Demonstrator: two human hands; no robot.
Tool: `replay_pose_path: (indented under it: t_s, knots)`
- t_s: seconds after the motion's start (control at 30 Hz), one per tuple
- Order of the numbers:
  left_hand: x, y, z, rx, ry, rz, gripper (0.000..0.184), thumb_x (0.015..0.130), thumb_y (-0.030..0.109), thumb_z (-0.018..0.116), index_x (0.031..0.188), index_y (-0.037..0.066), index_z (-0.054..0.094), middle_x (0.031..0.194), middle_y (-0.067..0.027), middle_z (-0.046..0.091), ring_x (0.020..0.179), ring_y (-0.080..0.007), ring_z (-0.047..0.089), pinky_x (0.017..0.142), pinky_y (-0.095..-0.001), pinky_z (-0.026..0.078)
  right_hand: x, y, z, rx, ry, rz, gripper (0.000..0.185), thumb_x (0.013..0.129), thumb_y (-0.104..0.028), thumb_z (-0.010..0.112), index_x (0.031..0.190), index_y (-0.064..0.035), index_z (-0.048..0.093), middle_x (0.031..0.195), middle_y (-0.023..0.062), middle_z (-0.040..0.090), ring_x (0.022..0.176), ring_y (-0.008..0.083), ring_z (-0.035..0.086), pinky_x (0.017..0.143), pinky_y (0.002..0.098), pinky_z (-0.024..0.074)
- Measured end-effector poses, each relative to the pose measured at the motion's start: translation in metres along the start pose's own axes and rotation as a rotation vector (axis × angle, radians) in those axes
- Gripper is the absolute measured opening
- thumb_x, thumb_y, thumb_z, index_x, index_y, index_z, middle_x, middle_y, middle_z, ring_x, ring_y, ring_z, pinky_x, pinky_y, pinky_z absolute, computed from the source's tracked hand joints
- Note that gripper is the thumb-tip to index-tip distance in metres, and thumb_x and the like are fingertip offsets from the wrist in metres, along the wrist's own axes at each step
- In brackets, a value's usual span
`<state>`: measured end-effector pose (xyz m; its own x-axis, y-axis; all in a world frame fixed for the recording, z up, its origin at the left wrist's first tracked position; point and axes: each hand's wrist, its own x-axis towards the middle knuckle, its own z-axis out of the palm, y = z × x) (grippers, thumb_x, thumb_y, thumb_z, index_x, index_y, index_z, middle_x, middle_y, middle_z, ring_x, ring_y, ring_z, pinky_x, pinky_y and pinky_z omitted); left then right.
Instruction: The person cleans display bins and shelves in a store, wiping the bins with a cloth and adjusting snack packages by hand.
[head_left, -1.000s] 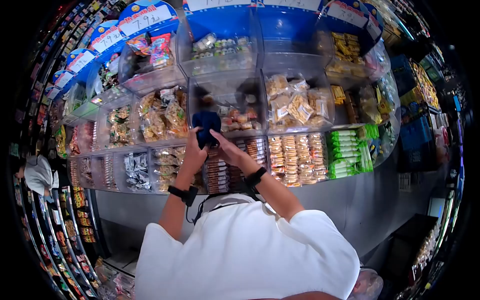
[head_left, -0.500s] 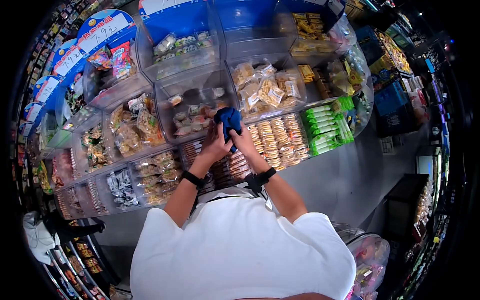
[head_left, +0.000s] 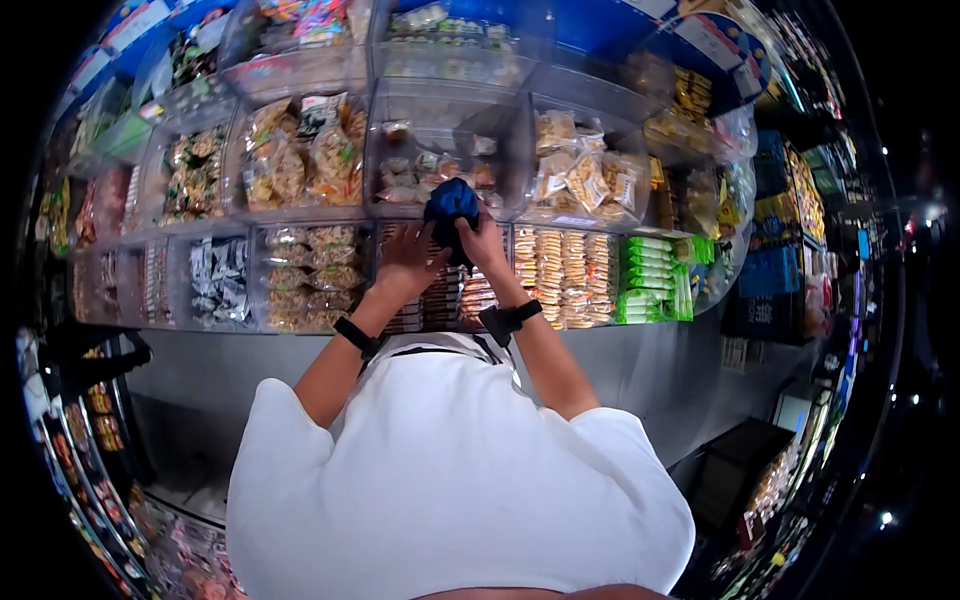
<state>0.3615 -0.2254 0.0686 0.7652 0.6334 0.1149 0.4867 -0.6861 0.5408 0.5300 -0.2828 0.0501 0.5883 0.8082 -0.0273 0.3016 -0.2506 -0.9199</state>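
A crumpled dark blue cloth (head_left: 452, 208) is bunched over the front wall of a clear bin. My right hand (head_left: 483, 245) grips it from the right, fingers bent into the fabric. On its left side my left hand (head_left: 408, 262) has its fingers spread, the tips close to the cloth; whether they touch it I cannot tell. Just beyond the cloth, small wrapped snacks (head_left: 410, 180) lie in the bin. Below my hands sit rows of packaged biscuits (head_left: 477, 297), partly hidden by my wrists. Black bands circle both wrists.
Clear-walled bins hold bagged snacks (head_left: 588, 182), stacked round biscuits (head_left: 565, 275), green packets (head_left: 650, 275) and silver packets (head_left: 218, 280). Grey floor (head_left: 640, 370) runs along the display's front edge. A dark stand (head_left: 738, 465) is at the lower right.
My view has turned, so the display now runs level across it. The left hand's fingers have spread and come away from their hold on the cloth; the right hand still grips it.
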Motion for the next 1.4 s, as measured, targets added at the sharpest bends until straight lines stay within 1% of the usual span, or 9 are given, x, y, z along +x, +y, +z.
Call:
replay_pose_path:
  t_s: [0.3, 0.47, 0.53, 0.63, 0.83, 0.9, 0.93, 1.2, 1.4]
  knots:
    - [-0.032, -0.060, -0.042, -0.113, 0.060, -0.182, 0.059, 0.093, 0.035, 0.061, 0.137, -0.002, 0.048, 0.109, -0.0257, 0.059, 0.105, -0.0422, 0.056, 0.089, -0.0475, 0.047, 0.011, -0.021, 0.090, 0.045, -0.122, -0.254, 0.056, 0.087, -0.019, 0.061, 0.138, -0.0013, 0.046, 0.123, 0.0265, 0.062, 0.117, 0.0417, 0.058, 0.096, 0.0424, 0.0486]
    - [-0.022, -0.066, -0.036, -0.320, -0.226, -0.194, 0.056, 0.091, 0.036, 0.065, 0.131, -0.001, 0.051, 0.095, -0.0269, 0.065, 0.090, -0.0428, 0.063, 0.079, -0.0479, 0.050, -0.009, -0.051, 0.051, -0.063, -0.226, -0.171, 0.056, 0.085, -0.017, 0.062, 0.139, -0.0126, 0.050, 0.112, 0.0257, 0.066, 0.104, 0.0441, 0.061, 0.087, 0.0469, 0.0515]
    - [-0.008, -0.077, -0.017, -0.265, -0.464, -0.057, 0.055, 0.088, 0.042, 0.067, 0.121, -0.001, 0.056, 0.092, -0.0266, 0.067, 0.087, -0.0422, 0.065, 0.076, -0.0476, 0.051, -0.025, -0.057, 0.020, -0.411, -0.322, -0.402, 0.056, 0.082, -0.014, 0.065, 0.137, -0.0189, 0.054, 0.099, 0.0236, 0.069, 0.089, 0.0409, 0.067, 0.077, 0.0448, 0.0540]
    - [0.007, -0.039, -0.007, -0.254, -0.634, -0.066, 0.038, 0.095, 0.035, 0.060, 0.111, 0.001, 0.065, 0.101, -0.0244, 0.067, 0.089, -0.0388, 0.064, 0.081, -0.0434, 0.051, -0.050, -0.038, -0.019, -0.385, -0.215, -0.225, 0.050, 0.082, -0.017, 0.066, 0.131, -0.0175, 0.060, 0.079, 0.0225, 0.067, 0.072, 0.0404, 0.066, 0.066, 0.0469, 0.0529]
    - [0.007, 0.010, 0.068, -0.370, -1.000, 0.243, 0.042, 0.091, 0.042, 0.063, 0.101, 0.001, 0.062, 0.095, -0.0215, 0.063, 0.090, -0.0386, 0.060, 0.080, -0.0430, 0.049, -0.138, 0.038, -0.059, -0.522, -0.027, 0.189, 0.041, 0.083, -0.020, 0.067, 0.119, -0.0022, 0.063, 0.084, 0.0266, 0.067, 0.078, 0.0437, 0.065, 0.070, 0.0473, 0.0522]
    - [-0.008, 0.019, 0.092, -0.385, -0.895, 0.465, 0.045, 0.090, 0.045, 0.064, 0.098, 0.001, 0.061, 0.100, -0.0229, 0.060, 0.095, -0.0397, 0.057, 0.082, -0.0447, 0.046, -0.172, 0.056, -0.068, -0.550, 0.039, 0.146, 0.038, 0.082, -0.021, 0.066, 0.116, -0.0035, 0.063, 0.089, 0.0272, 0.067, 0.083, 0.0452, 0.065, 0.075, 0.0492, 0.0519]
    - [-0.010, 0.033, 0.090, -0.332, -0.996, 0.429, 0.047, 0.089, 0.047, 0.063, 0.101, 0.001, 0.061, 0.108, -0.0262, 0.057, 0.106, -0.0413, 0.055, 0.089, -0.0464, 0.045, -0.183, 0.032, -0.070, -0.497, 0.019, 0.485, 0.037, 0.082, -0.022, 0.064, 0.116, -0.0061, 0.064, 0.094, 0.0277, 0.067, 0.090, 0.0465, 0.063, 0.081, 0.0505, 0.0509]
    - [-0.044, 0.056, 0.117, -0.195, -1.267, 0.647, 0.052, 0.094, 0.046, 0.058, 0.105, -0.006, 0.057, 0.109, -0.0270, 0.062, 0.104, -0.0433, 0.059, 0.088, -0.0486, 0.049, -0.253, 0.055, -0.073, -0.522, -0.028, 0.721, 0.046, 0.084, -0.030, 0.060, 0.129, -0.0195, 0.059, 0.100, 0.0255, 0.068, 0.094, 0.0473, 0.062, 0.085, 0.0529, 0.0514]
    - [-0.043, 0.043, 0.120, -0.197, -1.156, 0.410, 0.063, 0.096, 0.055, 0.049, 0.117, -0.005, 0.051, 0.111, -0.0311, 0.062, 0.104, -0.0468, 0.060, 0.089, -0.0512, 0.049, -0.236, 0.099, -0.069, -0.559, -0.039, 0.525, 0.040, 0.088, -0.031, 0.063, 0.123, -0.0121, 0.059, 0.098, 0.0264, 0.068, 0.092, 0.0472, 0.063, 0.081, 0.0554, 0.0508]
